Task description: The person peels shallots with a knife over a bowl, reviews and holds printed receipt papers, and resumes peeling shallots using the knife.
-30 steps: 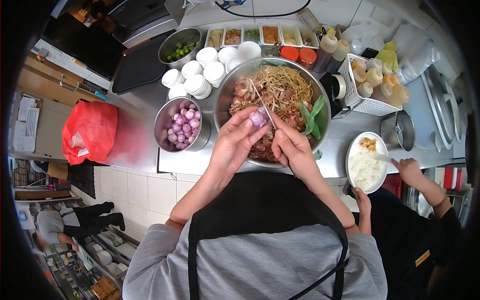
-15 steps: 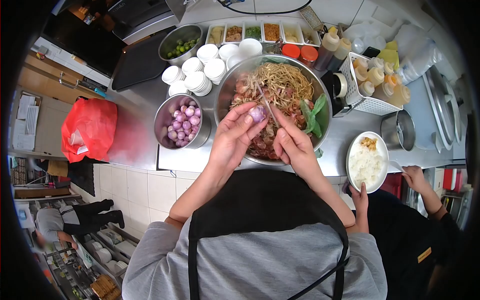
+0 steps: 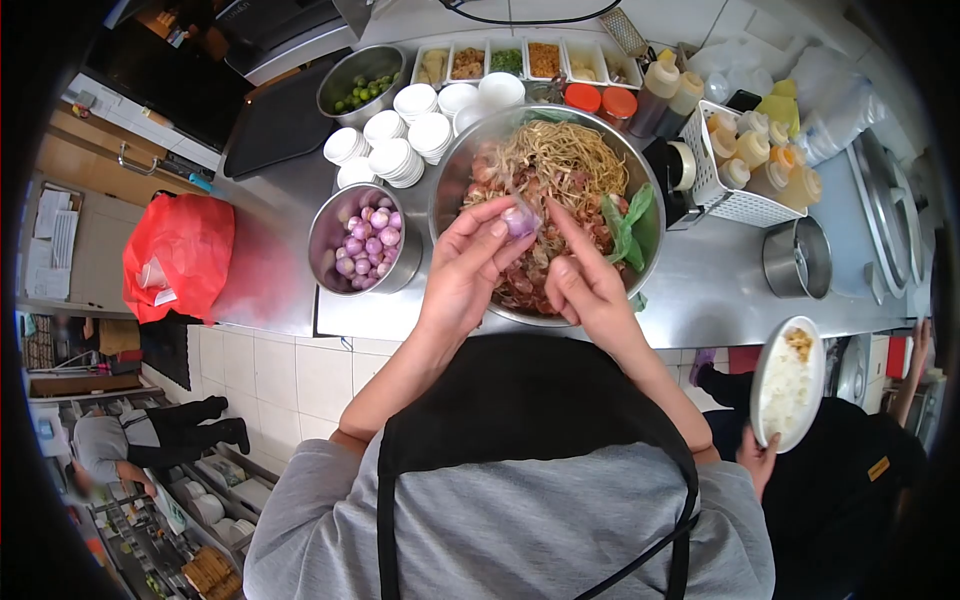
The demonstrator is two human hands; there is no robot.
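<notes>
Underneath, steel worktop [image 3: 365, 318]: ran out to either side of the person's left hand [image 3: 462, 262] and right hand [image 3: 594, 285], which were raised at its near edge.
Large bowl [image 3: 449, 192]: stood directly below and beyond both hands, holding reddish-brown scraps, thin tan strands [image 3: 578, 165] past the fingertips, and a crumpled green piece [image 3: 628, 232] by the right hand's outer side.
White basket [image 3: 758, 219]: stood forward and to the right of the right hand, packed with squeeze bottles [image 3: 755, 150].
Red bag [image 3: 180, 255]: sat well off to the left hand's left, beyond the pot.
Pot [image 3: 406, 268]: stood near the left hand, on its left, with purple shallots [image 3: 372, 242] inside.
Plate of rice [image 3: 815, 365]: was tilted, well to the right of the right hand, held by a co-worker's hand [image 3: 760, 460].
Left hand: pinched one shallot between thumb and fingers.
Right hand: was just beside the left, apart from it, forefinger extended and other fingers curled; what it gripped could not be told.
White stacked dishes [image 3: 397, 162]: stood forward of the left hand, to its left.
Single shallot [image 3: 519, 222]: was at the left fingertips, above the bowl, near the right forefinger.
</notes>
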